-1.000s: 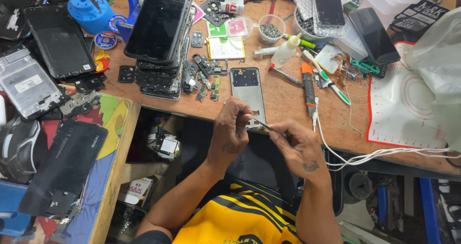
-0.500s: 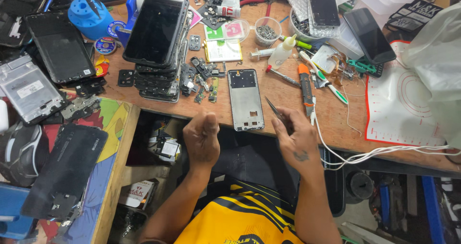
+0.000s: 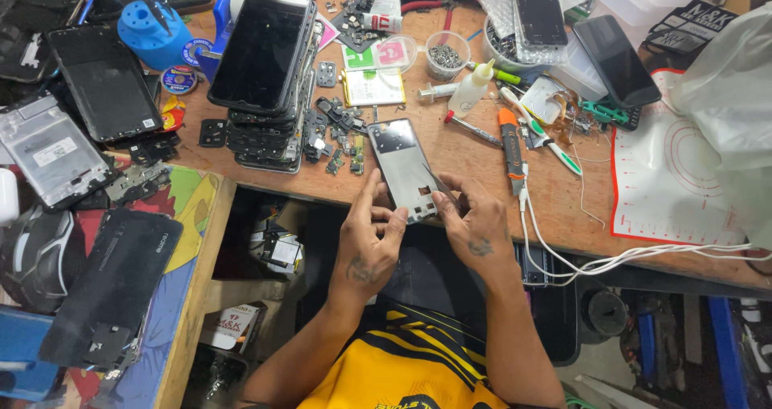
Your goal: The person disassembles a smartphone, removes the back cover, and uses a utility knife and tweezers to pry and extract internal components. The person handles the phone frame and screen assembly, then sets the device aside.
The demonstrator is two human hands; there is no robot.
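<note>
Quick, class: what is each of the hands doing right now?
Left hand: holding the phone frame by its lower edge.
Right hand: holding the frame's lower right corner.

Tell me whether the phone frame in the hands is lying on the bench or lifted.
Lifted at its near end: both hands, left hand and right hand, grip the phone frame; whether its far end touches the workbench is unclear.

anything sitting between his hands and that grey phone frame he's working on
Nothing visible. Both hands are already on the phone frame: the left hand grips its near left edge, and the right hand touches its near right corner. The frame's far end rests on the wooden bench.
</note>
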